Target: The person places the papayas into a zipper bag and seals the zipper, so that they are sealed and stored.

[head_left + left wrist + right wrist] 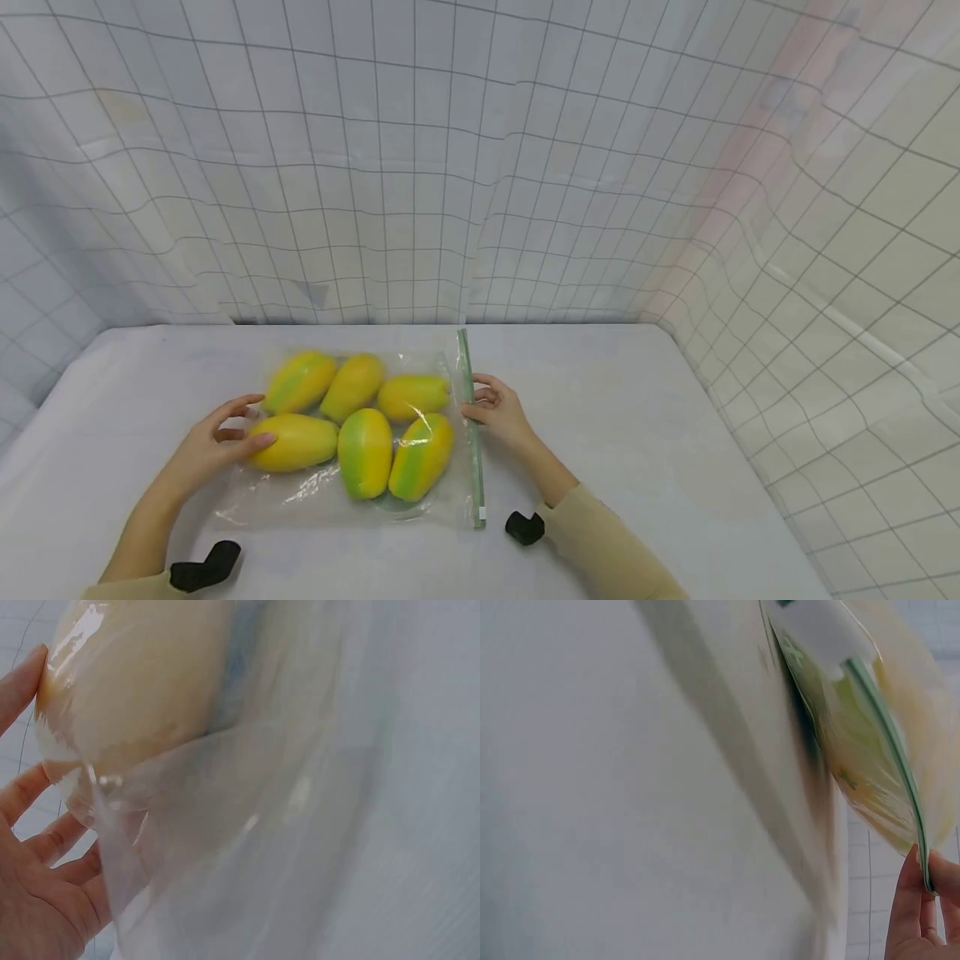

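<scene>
A clear zip bag (pixel 300 500) with a green seal strip (pixel 477 467) lies flat, holding several yellow-green mangoes (pixel 365 454). At its left end my left hand (pixel 213 446) is spread against the bag. The thumb rests on the near-left mango (pixel 296 443) through the plastic, and the index fingertip is at the edge of the far-left mango (pixel 300 382). At the right end my right hand (pixel 501 410) pinches the seal edge between thumb and fingers. In the right wrist view the green strip (pixel 892 742) runs down into those fingertips.
The bag lies on a white-covered table (pixel 637 417). White grid-patterned curtains (pixel 375 208) hang behind and on both sides. Each wrist carries a black camera mount, the left one (pixel 206 567) near the front edge and the right one (pixel 524 528) below the seal strip.
</scene>
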Motion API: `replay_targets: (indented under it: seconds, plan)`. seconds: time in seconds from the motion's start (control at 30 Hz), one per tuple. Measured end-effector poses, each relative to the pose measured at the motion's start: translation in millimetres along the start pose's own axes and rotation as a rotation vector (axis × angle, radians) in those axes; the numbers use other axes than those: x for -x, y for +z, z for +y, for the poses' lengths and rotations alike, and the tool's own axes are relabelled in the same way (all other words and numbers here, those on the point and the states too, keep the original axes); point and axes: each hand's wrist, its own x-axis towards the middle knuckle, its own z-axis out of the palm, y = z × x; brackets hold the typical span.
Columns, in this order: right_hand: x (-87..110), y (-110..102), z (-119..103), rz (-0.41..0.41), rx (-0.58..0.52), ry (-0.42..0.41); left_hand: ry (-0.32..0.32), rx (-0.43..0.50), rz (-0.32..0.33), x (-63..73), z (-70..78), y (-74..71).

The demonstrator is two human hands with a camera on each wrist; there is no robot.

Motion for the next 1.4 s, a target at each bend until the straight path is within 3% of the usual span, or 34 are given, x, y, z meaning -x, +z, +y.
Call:
replay_targets:
  seconds: [0.2, 0.47, 0.63, 1.0, 1.4]
  plan:
    - [2.3, -29, 9, -0.002, 0.057, 0.033, 0.044, 0.022, 0.035, 4.8, 14.6, 26.4]
    - [10.0, -64, 24, 0.015, 0.059, 0.086, 0.038, 0.045, 0.055, 9.3, 35.6, 59.3]
    - [15.1, -80, 29, -0.013, 0.047, 0.105, 0.049, 0.076, 0.063, 11.7, 40.8, 74.2]
    - [29.5, -106, 39, 0.005, 0.031, 0.099, 0.085, 0.112, 0.053, 12.4, 49.7, 97.4]
    - [32.8, -125, 49, -0.069, 0.017, 0.111, 0.132, 0.194, 0.053, 7.9, 50.8, 111.1]
